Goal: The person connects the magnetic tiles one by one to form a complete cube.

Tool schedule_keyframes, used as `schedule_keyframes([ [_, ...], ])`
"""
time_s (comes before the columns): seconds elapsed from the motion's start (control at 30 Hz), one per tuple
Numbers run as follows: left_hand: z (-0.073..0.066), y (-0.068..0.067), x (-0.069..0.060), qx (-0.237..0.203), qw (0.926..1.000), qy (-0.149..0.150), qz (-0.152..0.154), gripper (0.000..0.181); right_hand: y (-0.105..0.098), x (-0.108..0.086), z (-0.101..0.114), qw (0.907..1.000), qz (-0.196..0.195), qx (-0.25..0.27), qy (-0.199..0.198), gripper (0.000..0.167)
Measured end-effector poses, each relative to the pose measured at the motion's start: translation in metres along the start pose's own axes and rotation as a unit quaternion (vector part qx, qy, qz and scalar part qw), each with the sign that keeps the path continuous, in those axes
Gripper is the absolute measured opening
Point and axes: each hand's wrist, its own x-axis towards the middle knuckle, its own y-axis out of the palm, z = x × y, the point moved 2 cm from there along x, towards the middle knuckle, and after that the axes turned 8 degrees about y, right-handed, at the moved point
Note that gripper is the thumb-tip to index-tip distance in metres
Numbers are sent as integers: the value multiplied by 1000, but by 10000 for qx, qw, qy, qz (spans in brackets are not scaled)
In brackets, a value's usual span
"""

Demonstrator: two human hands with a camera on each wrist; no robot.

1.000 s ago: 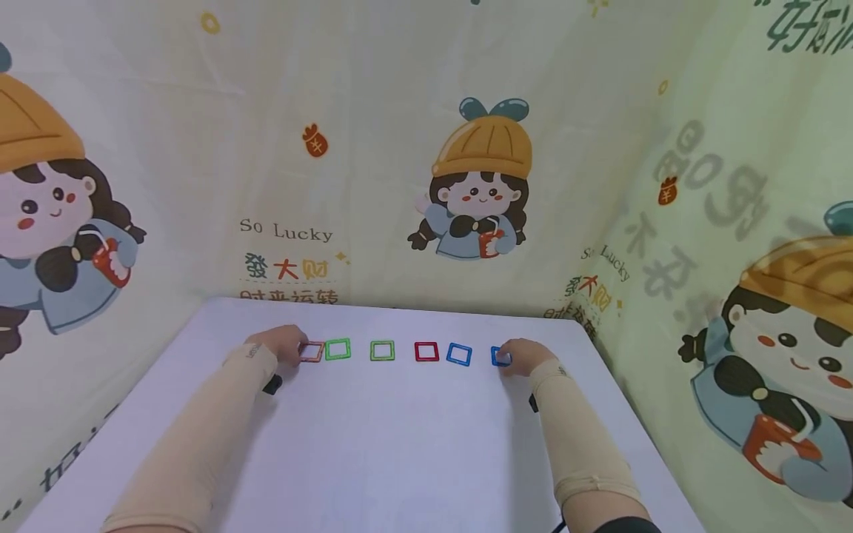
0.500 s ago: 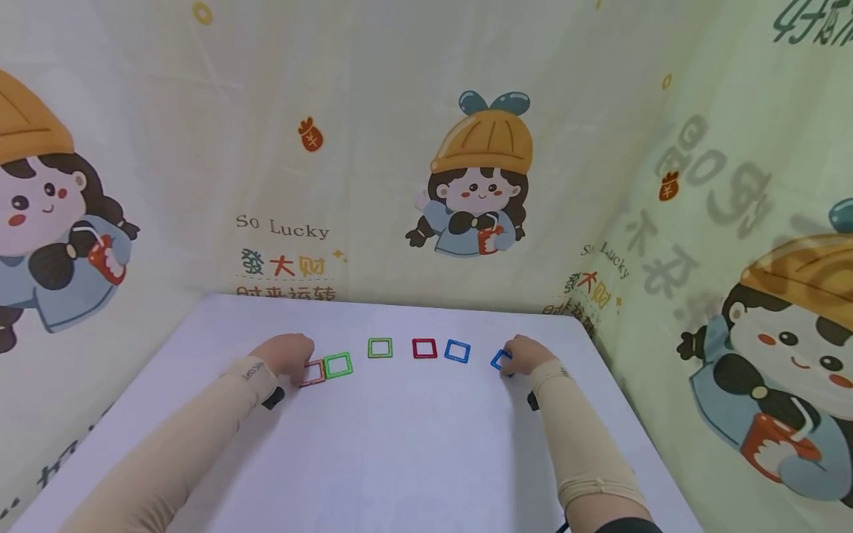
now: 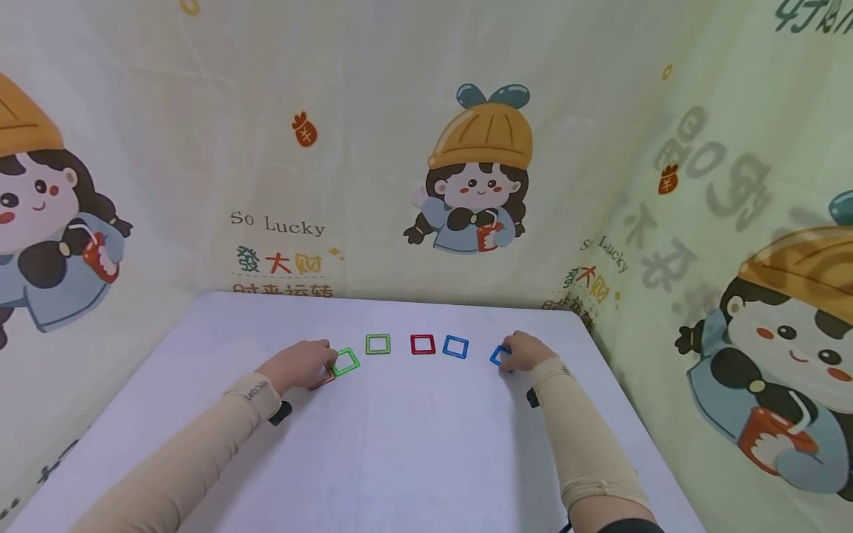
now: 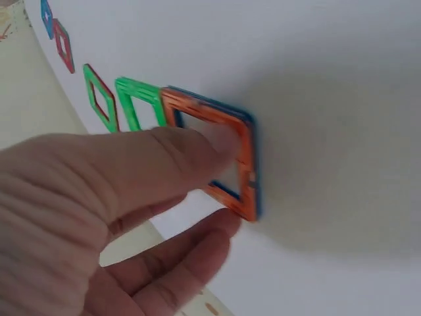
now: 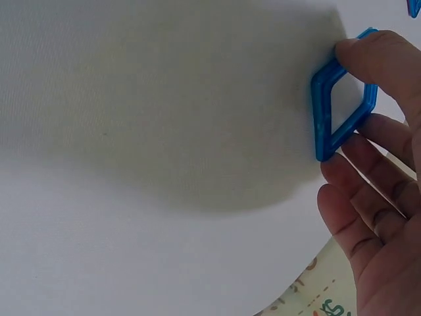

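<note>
Orange frame [image 4: 247, 174] is pinched in the left hand [image 3: 298, 365], green frame [image 4: 139, 88] butted against it, blue frame [image 5: 322, 112] pinched in the right hand [image 3: 528, 351], and a second green one [image 3: 368, 344], a red one [image 3: 423, 353] and another blue one [image 3: 445, 345] just sit on the surface [image 3: 413, 444] between them.

In the head view the left hand [image 3: 301, 365] hides most of the orange tile [image 4: 246, 158] (the left wrist view shows only edges of a blue layer [image 4: 257, 168] behind it), the right hand [image 3: 526, 351] covers part of a blue tile [image 5: 321, 112], and printed figures [image 3: 793, 355] at far left and far right are cut off
</note>
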Motion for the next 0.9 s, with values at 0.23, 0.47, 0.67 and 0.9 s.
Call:
schedule_keyframes([
  [0.23,12,7,-6,-161,9997,127,143,44,6,0,-1,9998,-46,173,53,57],
  [0.47,11,6,-4,-376,9974,-132,603,61,7,-2,0,9994,-165,292,20,59],
  [0.67,1,8,3,-446,9934,-502,932,80,9,-3,-6,9992,-225,321,56,62],
  [0.9,3,14,-7,-755,9952,-579,236,75,7,-3,-3,9993,-139,347,-59,63],
])
